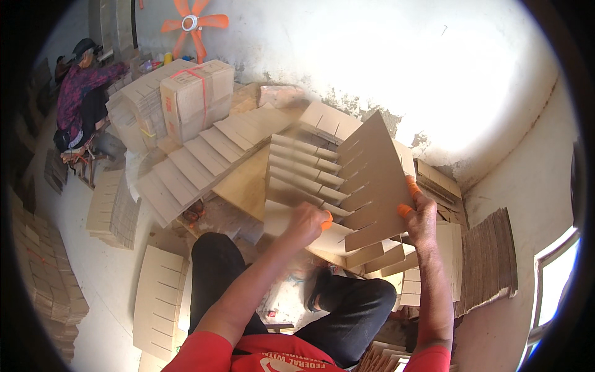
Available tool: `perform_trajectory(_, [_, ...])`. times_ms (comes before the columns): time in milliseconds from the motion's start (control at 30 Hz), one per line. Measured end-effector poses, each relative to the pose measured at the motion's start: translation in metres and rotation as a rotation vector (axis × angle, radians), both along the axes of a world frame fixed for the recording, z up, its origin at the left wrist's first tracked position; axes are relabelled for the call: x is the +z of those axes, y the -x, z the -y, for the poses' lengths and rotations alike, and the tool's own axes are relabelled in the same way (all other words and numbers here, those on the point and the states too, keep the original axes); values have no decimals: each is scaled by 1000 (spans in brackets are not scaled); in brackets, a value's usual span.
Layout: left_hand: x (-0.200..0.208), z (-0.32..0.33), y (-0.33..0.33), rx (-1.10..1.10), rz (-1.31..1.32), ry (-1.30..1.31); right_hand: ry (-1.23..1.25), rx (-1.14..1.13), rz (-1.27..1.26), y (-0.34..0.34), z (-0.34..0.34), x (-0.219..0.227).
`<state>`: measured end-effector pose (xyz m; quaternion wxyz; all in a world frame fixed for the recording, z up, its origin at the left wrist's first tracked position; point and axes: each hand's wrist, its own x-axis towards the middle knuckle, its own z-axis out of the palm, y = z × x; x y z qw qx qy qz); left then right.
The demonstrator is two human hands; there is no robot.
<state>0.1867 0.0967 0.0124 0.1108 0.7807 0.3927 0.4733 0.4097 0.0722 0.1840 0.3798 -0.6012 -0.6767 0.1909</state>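
Note:
My right hand (420, 214), with orange finger covers, grips the edge of a slotted cardboard divider sheet (378, 186). The sheet stands tilted, its slots facing a row of upright cardboard divider strips (304, 162). Some strips meet the sheet near its slots; how deep they sit in them I cannot tell. My left hand (305, 224) is closed at the near end of the row, on a cardboard strip, with an orange cover on a finger. The work rests over a wooden board (251, 192) in front of my knees.
Overlapping cardboard sheets (211, 152) lie to the left of the board. Beyond them stand a taped carton (198, 99) and an orange fan (190, 23). Slotted cardboard stacks stand left (160, 297) and right (489, 260). Another person (80, 93) sits far left.

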Motion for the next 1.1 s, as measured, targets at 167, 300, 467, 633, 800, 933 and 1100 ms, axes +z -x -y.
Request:
perform_trajectory(167, [0, 0, -4, 12, -1, 32, 30, 140, -18, -4, -15, -25])
perform_trajectory(300, [-3, -4, -5, 8, -6, 11, 223, 156, -362, 8, -24, -50])
perform_trajectory(467, [-8, -5, -5, 56, -76, 60, 344, 262, 134, 22, -22, -25])
perform_trajectory(633, [-1, -4, -4, 64, -85, 71, 438, 287, 230, 39, -22, -30])
perform_trajectory(800, [2, 0, -13, 27, -88, 48, 53, 482, 686, -4, -26, -108])
perform_trajectory(933, [5, 10, -2, 25, -91, -147, 409, -252, -635, -27, -1, -88])
perform_trajectory(1100, [33, 31, -27, -106, -185, -259, -420, -569, 473, -251, 44, -169])
